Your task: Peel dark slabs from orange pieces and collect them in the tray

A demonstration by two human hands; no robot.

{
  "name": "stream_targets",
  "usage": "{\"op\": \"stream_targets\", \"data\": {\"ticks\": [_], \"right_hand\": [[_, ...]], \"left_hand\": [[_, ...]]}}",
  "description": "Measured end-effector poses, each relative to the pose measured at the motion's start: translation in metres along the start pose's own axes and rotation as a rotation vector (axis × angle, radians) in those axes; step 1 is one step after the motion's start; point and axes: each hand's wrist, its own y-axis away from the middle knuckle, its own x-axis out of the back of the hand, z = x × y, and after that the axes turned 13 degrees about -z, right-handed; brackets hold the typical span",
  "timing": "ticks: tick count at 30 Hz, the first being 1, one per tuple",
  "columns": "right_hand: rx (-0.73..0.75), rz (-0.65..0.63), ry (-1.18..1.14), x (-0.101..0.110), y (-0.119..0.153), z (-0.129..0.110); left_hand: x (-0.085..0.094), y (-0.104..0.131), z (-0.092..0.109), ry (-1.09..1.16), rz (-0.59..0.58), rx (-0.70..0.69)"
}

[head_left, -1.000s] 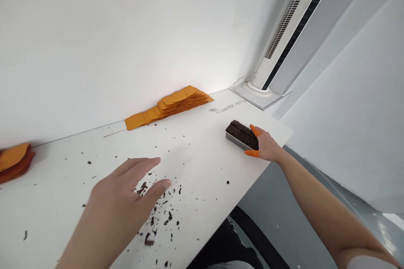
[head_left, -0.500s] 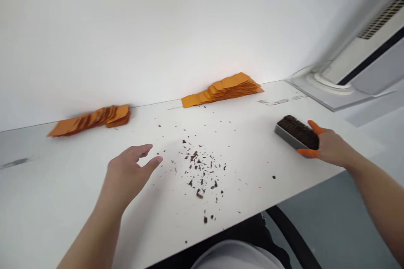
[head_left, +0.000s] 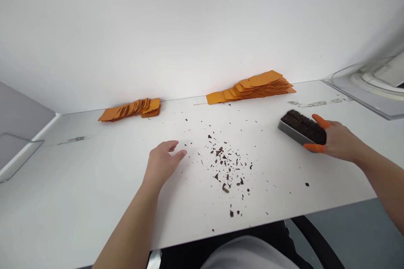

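**Gripping a bristle brush at the bench's right edge, debris in the middle**

Nearest the camera: the person's lap and a dark chair edge show below the white bench top (head_left: 94, 201). Left hand (head_left: 162, 163) rests palm-down on the bench, fingers loosely spread, holding nothing; it sits just left of the scatter, prob. to steady the body or fence in the bits. Dark chips and crumbs (head_left: 227, 168) lie strewn mid-bench, densest at centre, w/ a few strays toward the front edge and one off to the right.

Right hand (head_left: 334, 139) is clamped round the near end of a hand brush (head_left: 301, 127), thumb and forefinger in orange finger cots. Brush lies right of the debris, well apart from it, bristles turned up and slightly toward the camera, its body resting on the bench. It looks like a grey block, poss. metal or plastic, topped w/ short, dense dark-brown bristles.

Further back, against the wall: two fanned stacks of orange cards, a small left stack (head_left: 131, 109) and a bigger right stack (head_left: 252, 86), both kept clear of the mess. Far right, a clear plastic base (head_left: 362, 92) of some appliance.
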Motion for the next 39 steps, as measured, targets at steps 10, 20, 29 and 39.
{"op": "stream_targets", "data": {"ticks": [10, 20, 29, 39], "right_hand": [[0.440, -0.423, 0.261, -0.034, -0.049, -0.113], [0.708, -0.487, 0.230, -0.061, -0.073, -0.218], [0.778, -0.495, 0.199, -0.086, -0.100, -0.242], [0.757, -0.196, -0.068, -0.064, -0.084, -0.209]], "left_hand": [[-0.006, -0.002, -0.015, -0.048, 0.041, -0.074], [-0.016, 0.001, -0.010, -0.101, -0.021, -0.145], [-0.020, 0.004, -0.008, -0.123, -0.072, -0.157], [-0.017, 0.007, -0.008, -0.065, -0.078, -0.154]]}}
